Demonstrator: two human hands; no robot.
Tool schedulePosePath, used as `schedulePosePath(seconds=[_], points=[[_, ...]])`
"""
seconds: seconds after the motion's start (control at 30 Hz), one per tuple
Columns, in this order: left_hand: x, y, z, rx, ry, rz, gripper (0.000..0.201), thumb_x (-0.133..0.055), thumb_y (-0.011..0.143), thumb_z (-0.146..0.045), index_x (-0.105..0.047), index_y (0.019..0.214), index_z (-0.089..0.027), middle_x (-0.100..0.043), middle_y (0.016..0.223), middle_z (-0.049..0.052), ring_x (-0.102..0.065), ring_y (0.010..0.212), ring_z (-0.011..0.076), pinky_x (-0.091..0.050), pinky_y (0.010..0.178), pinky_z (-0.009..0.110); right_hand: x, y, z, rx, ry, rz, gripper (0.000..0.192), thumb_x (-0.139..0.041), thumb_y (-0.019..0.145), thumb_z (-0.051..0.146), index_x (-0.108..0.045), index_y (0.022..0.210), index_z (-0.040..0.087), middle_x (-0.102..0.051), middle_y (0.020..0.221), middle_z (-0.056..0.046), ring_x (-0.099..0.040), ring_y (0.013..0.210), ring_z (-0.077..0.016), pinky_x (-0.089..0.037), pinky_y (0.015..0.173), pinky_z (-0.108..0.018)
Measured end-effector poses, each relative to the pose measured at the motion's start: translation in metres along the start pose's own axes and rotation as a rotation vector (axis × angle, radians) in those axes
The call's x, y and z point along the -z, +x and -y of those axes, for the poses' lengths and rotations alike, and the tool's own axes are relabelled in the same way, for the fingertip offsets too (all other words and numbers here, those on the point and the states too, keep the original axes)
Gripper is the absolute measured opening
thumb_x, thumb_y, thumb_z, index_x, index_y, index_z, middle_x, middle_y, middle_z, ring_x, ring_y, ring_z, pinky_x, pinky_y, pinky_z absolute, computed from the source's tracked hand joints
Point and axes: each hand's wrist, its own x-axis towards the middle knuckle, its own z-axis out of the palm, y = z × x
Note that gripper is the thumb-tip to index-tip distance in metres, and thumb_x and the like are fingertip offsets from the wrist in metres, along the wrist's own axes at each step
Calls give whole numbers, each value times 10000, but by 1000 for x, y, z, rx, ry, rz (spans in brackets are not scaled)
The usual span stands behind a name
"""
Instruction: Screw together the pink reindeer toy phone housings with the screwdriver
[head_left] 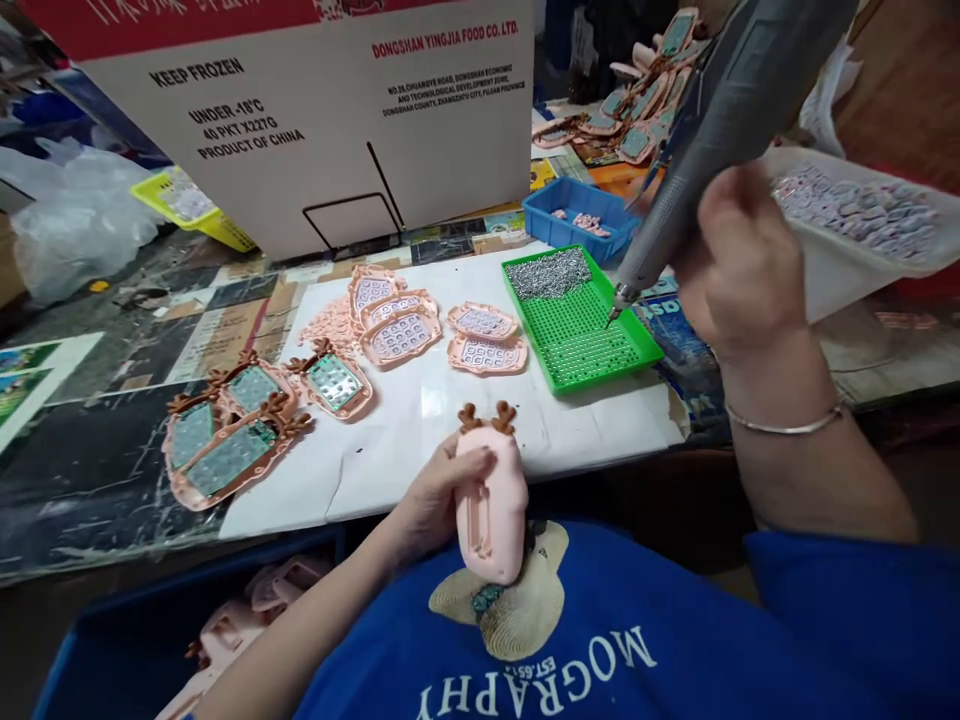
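Observation:
Close to my body, my left hand (442,490) is closed around a pink plastic toy shell (501,500) with brown antlers, its slotted back facing up. My right hand (742,265) grips a grey electric screwdriver (697,150), whose bit points down over a green perforated tray (570,350). Small silver screws (551,272) lie heaped at the tray's far end. Left of the tray rest pink shell halves with white keypads (487,340). Farther left are antlered halves with green circuit boards (337,382), some overlapping.
A blue bin (581,212) holds small pink parts, and a white tub (862,220) of small pieces stands at right. More shells (649,105) are piled behind. A large carton (315,120) stands across the back. Below the table's left edge is a blue crate (97,640) with pink shells.

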Motion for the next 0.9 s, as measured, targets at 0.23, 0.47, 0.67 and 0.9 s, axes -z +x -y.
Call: schedulePosePath(seconds=[0.23,0.47,0.67,0.9], points=[[-18,12,1,214,-43,250,410,-864,709,-316,-700,1031,-122,-778,997,145,-763,861,256,-624,750,330,3,33,-27,-28,82,63,273,-836,782,444,-639,877,280,-637,729,44,-620,567,-155,-496,517,-311],[-38,48,-1,-2,53,-14,375,-830,772,-325,-619,1029,-150,-763,885,80,-730,724,186,-604,667,278,2,29,-58,-16,-117,-77,323,-739,812,610,-623,962,349,-540,615,40,-509,532,-184,-402,561,-362],[-41,50,4,-40,93,-49,392,-843,755,-324,-603,1020,-164,-764,894,70,-731,718,201,-597,659,296,1,22,-69,-130,-316,-93,526,-561,766,842,-558,1051,400,-637,754,1,-599,708,-268,-474,675,-442],[-41,49,1,-15,86,-64,403,-840,754,-337,-588,1019,-168,-761,910,84,-735,710,218,-590,650,318,3,21,-71,-140,-286,-118,505,-626,741,816,-550,966,370,-604,700,20,-554,625,-220,-504,648,-419]])
